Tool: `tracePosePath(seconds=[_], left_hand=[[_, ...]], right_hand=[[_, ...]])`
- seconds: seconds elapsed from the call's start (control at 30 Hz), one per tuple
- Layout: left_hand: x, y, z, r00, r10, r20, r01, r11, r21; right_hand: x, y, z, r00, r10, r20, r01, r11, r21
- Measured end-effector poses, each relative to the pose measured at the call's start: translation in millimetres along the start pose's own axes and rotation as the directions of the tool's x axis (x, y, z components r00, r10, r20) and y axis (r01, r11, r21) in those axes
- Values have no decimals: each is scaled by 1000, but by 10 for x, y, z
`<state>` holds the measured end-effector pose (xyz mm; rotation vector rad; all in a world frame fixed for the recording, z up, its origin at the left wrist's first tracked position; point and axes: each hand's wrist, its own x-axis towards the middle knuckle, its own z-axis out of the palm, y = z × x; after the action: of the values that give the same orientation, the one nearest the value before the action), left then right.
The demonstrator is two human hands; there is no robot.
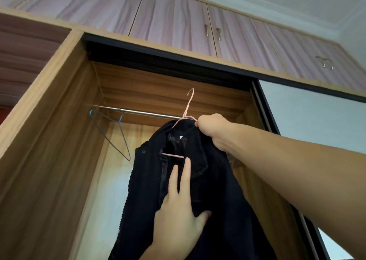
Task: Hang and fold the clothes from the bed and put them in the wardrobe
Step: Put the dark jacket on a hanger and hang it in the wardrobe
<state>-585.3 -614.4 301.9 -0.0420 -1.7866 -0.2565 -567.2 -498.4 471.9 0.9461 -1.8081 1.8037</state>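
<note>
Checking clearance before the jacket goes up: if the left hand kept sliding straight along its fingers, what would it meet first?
Probably the pink hanger's lower bar, just above the left hand's fingertips on the dark jacket; depth is hard to judge.

Steel rail (142, 112) in wardrobe (49, 121); blue hanger (111, 133) hooked on.

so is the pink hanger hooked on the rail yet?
No, the pink hanger is held up by the right hand, its hook clear of the rail.

home bedroom, built-in wardrobe (59, 121) (wood-grain), hanging rail (142, 112), overhead cupboards (172, 20)
</note>
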Motion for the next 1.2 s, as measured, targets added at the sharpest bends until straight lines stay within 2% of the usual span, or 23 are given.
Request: tracePosePath(seconds=[0.13,0.3,0.47,0.7,0.93,1.2], left_hand=[[343,-321,471,995,79,56,-80,997,1],[676,-588,882,975,184,128,-200,971,133],[827,-835,1290,962,206,179,-242,949,203],[1069,-1095,1661,977,160,142,-196,936,292],[1444,-1320,1725,983,164,82,-183,907,378],[2001,-1581,1735,978,210,17,-198,887,416]], right_hand=[[431,285,73,997,-29,-65,30,999,11],[971,664,33,986,-77,-147,68,996,-61],[1418,1073,23,994,-65,-93,58,996,-74],[2021,1484,95,993,-107,-40,105,993,-62],[2453,1498,222,989,-144,-32,143,989,-36],[2989,1348,360,970,-217,-106,191,957,-218]])
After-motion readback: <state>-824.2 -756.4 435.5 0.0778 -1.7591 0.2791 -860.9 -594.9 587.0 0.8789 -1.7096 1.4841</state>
